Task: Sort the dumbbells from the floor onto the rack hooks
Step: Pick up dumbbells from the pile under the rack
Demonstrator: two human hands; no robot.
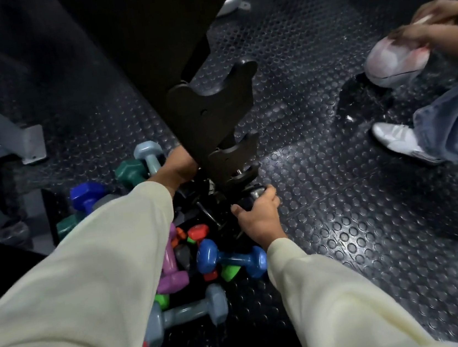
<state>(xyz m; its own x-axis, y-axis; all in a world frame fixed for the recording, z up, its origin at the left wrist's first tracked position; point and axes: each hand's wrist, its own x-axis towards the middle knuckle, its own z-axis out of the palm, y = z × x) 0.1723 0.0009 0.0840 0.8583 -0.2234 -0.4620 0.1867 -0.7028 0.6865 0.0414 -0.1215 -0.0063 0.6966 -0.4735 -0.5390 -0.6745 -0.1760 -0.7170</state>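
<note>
right hand [259, 215] grips black dumbbell [249, 196], left hand [177, 169] fingers hidden; lift level, seat handle into rack hook [237, 158]

Both arms reach down, right hand [259, 215] fingers curled

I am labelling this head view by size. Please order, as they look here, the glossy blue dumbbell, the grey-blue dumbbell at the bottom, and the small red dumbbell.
1. Grey-blue dumbbell, though it lies nearest the camera.
2. Glossy blue dumbbell, close behind, so this order is unsure.
3. Small red dumbbell, clearly smallest; partly hidden.
</note>
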